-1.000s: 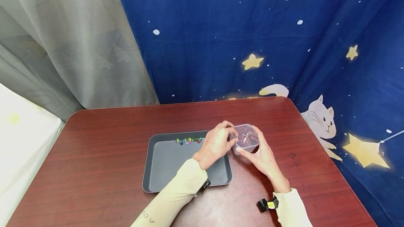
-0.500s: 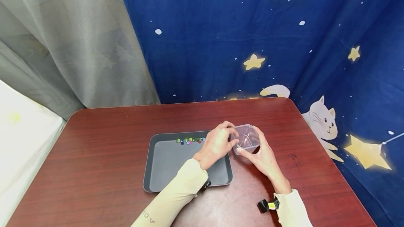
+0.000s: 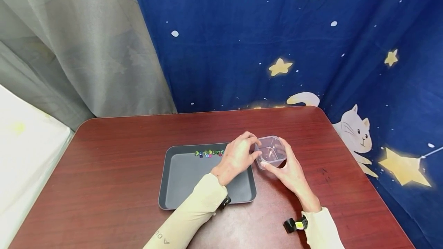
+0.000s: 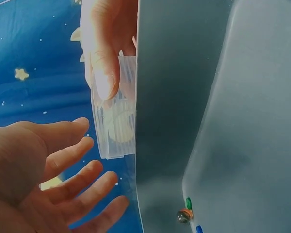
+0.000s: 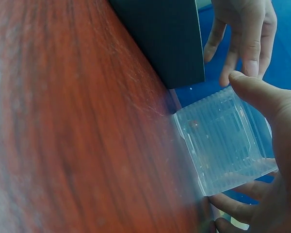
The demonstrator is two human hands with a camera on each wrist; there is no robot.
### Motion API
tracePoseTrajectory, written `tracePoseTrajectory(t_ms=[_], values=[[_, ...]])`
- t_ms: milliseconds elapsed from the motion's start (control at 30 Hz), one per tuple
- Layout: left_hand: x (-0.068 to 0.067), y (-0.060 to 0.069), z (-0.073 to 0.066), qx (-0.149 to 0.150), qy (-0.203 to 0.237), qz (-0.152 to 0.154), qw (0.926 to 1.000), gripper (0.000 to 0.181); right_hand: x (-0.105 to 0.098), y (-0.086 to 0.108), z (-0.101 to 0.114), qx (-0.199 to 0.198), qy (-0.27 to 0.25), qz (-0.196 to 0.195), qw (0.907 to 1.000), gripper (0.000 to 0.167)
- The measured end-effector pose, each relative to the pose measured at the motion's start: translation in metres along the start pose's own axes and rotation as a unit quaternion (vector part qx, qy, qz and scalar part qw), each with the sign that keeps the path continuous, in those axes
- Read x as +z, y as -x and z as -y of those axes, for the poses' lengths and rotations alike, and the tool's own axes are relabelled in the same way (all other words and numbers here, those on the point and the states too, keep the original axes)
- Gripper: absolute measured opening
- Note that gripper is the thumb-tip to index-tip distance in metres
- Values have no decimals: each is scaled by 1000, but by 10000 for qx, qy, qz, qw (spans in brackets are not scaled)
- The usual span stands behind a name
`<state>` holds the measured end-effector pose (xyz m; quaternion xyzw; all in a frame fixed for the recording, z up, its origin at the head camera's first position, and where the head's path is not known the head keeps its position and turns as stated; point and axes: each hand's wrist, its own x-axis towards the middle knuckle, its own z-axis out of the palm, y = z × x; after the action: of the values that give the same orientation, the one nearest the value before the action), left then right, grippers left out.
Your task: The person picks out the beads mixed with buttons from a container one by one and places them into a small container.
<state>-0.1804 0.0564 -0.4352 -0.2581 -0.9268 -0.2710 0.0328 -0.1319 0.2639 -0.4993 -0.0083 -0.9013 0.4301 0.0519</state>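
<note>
My right hand grips a clear plastic tub by its near and far right sides, thumb at the near rim. The tub stands on the table just right of the grey tray, its open top tipped slightly toward me. At the tub's left rim hovers my left hand, reaching over the tray; in the left wrist view its fingers are spread and loosely bent, with nothing between them. Small shiny coloured beads lie along the tray's far edge, partly hidden by the left hand. A tiny reddish spot shows in the tub.
The tray and tub are on a reddish-brown wooden table. A blue star-patterned curtain and a grey curtain hang behind its far edge. Each wrist carries a small black camera.
A second ago the left thumb and fingertip were close together at the tub's rim, a tiny dark speck between them. They have parted. The right hand keeps hold of the tub.
</note>
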Motion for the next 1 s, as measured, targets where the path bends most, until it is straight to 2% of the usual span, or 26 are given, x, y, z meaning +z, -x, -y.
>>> tracePoseTrajectory(t_ms=[433,633,1000], values=[[-6,4,5,-374,143,-115,9991,9,0,0,-1,-126,-168,-52,9998,106],[-7,6,9,-466,-34,-149,9988,7,1,0,-1,-115,-135,-74,9998,106],[-12,10,19,-802,-185,13,9966,7,2,0,-1,-32,-110,-88,9999,106]])
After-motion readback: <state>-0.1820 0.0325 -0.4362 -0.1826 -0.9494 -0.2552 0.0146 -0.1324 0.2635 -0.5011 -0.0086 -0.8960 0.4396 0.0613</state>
